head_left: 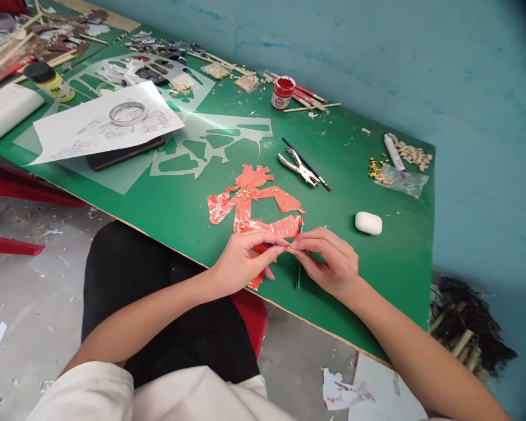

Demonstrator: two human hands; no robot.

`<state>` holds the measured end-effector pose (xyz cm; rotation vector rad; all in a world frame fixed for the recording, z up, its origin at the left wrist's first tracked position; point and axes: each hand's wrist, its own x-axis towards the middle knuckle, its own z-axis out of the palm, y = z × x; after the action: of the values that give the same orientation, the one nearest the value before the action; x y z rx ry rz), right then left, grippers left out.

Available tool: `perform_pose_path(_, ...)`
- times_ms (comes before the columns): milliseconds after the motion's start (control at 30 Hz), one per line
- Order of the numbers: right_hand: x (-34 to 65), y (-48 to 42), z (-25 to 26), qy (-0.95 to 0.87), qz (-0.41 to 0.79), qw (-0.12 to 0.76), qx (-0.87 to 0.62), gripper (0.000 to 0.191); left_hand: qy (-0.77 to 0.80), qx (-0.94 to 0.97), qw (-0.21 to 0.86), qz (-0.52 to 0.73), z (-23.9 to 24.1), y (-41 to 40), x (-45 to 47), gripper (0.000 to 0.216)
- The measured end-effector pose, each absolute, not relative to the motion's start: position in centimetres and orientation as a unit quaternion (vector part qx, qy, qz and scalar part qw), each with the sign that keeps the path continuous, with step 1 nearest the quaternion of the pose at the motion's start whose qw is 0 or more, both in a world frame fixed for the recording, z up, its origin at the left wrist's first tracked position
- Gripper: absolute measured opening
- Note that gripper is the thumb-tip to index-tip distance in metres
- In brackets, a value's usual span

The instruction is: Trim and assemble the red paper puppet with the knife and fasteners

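Note:
Over the table's near edge, my left hand (249, 257) and my right hand (326, 255) meet fingertip to fingertip. Both pinch a tiny gold-coloured fastener (288, 248), mostly hidden by the fingers. Just beyond them a red jointed cut-out figure (243, 207) lies flat, with gold fasteners at its joints. My left hand covers part of its lower end. A thin green-and-dark stick-like tool (298, 275) lies beneath my right hand, partly hidden. Farther back rest a silver hole punch (298, 168) and a blue-handled paintbrush (311, 166).
On the green table (394, 275) are a white rounded case (369, 223), a heap of gold fasteners (377, 168), a red paint jar (283, 93) and cut translucent sheets (184, 166). Tape (128, 114) sits on printed paper (52, 134). A blue wall (477, 117) borders the table.

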<state>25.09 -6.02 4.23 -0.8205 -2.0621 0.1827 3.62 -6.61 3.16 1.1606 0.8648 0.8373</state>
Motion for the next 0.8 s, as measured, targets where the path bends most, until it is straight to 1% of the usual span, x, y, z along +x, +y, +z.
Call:
perform_pose_path(267, 24.9, -6.4, 4.7, -0.825, 0.105, 0.454, -0.320, 0.018, 0.353, 0.574, 0.619, 0.404, 3.7, -6.9, 3.6, 0.025)
perform_pose_path(467, 24.8, -6.6, 4.8, -0.828, 0.105, 0.452, -0.315, 0.021, 0.364, 0.605, 0.575, 0.415, 3.7, -7.2, 3.6, 0.023)
perform_pose_path(633, 24.6, -6.6, 4.3, -0.822, 0.124, 0.447, -0.330, 0.020, 0.386, 0.622, 0.548, 0.405, 3.4, -7.3, 3.5, 0.020)
perform_pose_path(700, 24.9, -6.5, 4.2, -0.830, 0.100, 0.442, -0.326, 0.020, 0.397, 0.614, 0.559, 0.392, 3.7, -7.3, 3.4, 0.022)
perform_pose_path(800, 25.8, -6.2, 4.6, -0.875, -0.009, 0.400, -0.273, 0.017, 0.401, 0.590, 0.606, 0.351, 4.4, -7.1, 3.2, 0.026)
